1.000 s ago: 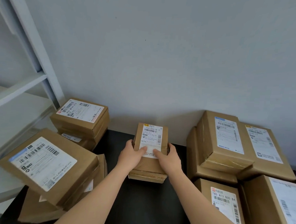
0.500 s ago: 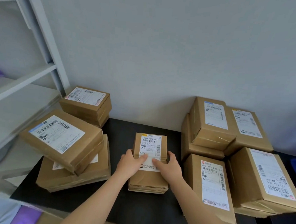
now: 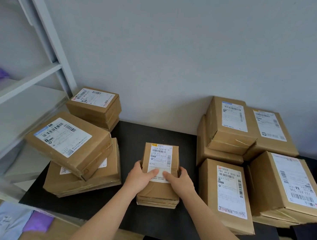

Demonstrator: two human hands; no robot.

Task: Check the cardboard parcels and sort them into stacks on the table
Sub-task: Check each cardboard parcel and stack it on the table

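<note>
- One white shelf unit (image 3: 27, 76) fills the left edge of the frame, beside the black worktop (image 3: 153, 134).
- Two parcel piles stand at the worktop's left. A back-left parcel (image 3: 94, 105) tops the pile against the wall. In front of it a tilted parcel (image 3: 68, 142) lies skewed on a flat parcel (image 3: 88, 180), label up.
- The left hand (image 3: 140, 177) grips the left side of the small parcel (image 3: 161, 156), fingers curled round the edge and thumb on the white label.
- The small parcel sits in the lower middle of the frame, label up and apart from the piles on either side. It appears to rest on a thinner parcel (image 3: 157, 203) whose edge shows beneath it.
- The right hand (image 3: 182, 181) grips the same parcel's right side, its thumb on the label and nearly meeting the other thumb.
- Right of centre, the 780 parcel (image 3: 227, 193) lies close beside the right forearm and touches a large parcel (image 3: 290, 183) at the lower right.
- Behind them, against the wall, a top parcel (image 3: 231, 123) rests tilted on a lower parcel (image 3: 207, 153), with a rear-right parcel (image 3: 271, 129) touching it.
</note>
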